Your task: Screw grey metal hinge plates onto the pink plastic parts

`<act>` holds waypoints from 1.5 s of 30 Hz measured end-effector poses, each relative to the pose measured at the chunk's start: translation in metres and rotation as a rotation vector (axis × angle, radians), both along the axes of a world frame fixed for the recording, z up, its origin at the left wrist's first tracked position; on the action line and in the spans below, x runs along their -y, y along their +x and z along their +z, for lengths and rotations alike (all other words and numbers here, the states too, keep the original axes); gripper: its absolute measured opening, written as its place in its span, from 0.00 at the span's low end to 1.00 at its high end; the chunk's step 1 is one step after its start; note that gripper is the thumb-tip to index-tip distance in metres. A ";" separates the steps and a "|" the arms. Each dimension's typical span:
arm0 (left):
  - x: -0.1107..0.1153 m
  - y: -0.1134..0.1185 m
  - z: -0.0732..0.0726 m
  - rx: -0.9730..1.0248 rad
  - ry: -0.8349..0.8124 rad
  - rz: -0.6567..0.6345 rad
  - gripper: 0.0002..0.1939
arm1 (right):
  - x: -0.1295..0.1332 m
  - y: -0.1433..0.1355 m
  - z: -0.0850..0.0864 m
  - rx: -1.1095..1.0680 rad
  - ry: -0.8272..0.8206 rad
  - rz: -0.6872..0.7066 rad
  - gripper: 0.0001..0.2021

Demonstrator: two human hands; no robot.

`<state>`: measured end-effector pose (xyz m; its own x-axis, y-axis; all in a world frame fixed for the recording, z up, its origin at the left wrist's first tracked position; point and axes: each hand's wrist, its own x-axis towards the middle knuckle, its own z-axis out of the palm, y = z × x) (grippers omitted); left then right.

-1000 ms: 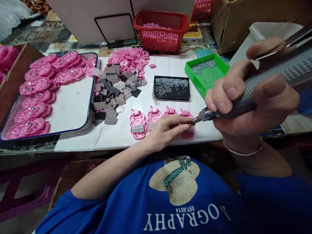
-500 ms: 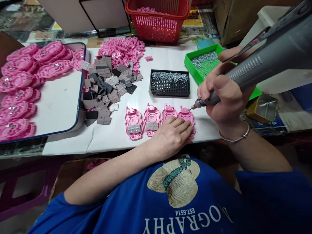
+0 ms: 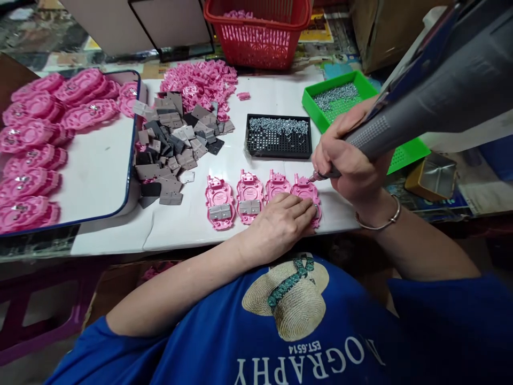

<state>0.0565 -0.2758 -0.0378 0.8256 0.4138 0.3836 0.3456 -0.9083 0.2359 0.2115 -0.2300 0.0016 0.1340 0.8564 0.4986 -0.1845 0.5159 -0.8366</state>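
Four-sided grey plates are fixed on the lower parts of the pink plastic shell (image 3: 219, 195) at the row's left and the pink shell beside it (image 3: 249, 187). My left hand (image 3: 286, 218) lies flat, fingers stretched, over the lower parts of the third pink shell (image 3: 277, 183) and the rightmost pink shell (image 3: 301, 188), hiding what is beneath. In my right hand (image 3: 352, 160) is a grey electric screwdriver (image 3: 417, 101), gripped round its lower body and tilted. Its tip meets the upper right part of the rightmost shell; any screw there is too small to make out.
Behind the row stand a black screw tray (image 3: 279, 138) and a green screw tray (image 3: 409, 152). Loose grey plates (image 3: 170, 176) and small pink parts (image 3: 200, 80) are heaped to the left. A blue-rimmed tray (image 3: 108, 166) holds more pink shells; a red basket (image 3: 260, 40) stands behind.
My right hand and the screwdriver have moved left and slightly down, bringing the tip onto the rightmost shell more closely. My left hand stays on the shells.
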 end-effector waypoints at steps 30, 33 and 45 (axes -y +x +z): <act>0.003 -0.041 0.004 -0.034 0.145 0.100 0.13 | -0.113 -0.033 0.004 0.173 0.064 -0.173 0.25; 0.002 -0.042 0.002 -0.023 0.133 0.100 0.13 | -0.112 -0.032 0.002 0.162 0.067 -0.158 0.23; 0.003 -0.042 -0.002 0.025 0.127 0.092 0.14 | -0.112 -0.030 0.001 0.243 0.057 -0.170 0.19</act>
<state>0.0145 -0.2790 -0.0402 0.7760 0.4346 0.4572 0.4246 -0.8959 0.1309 0.1813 -0.1176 0.0021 0.1437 0.8017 0.5801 0.1102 0.5696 -0.8145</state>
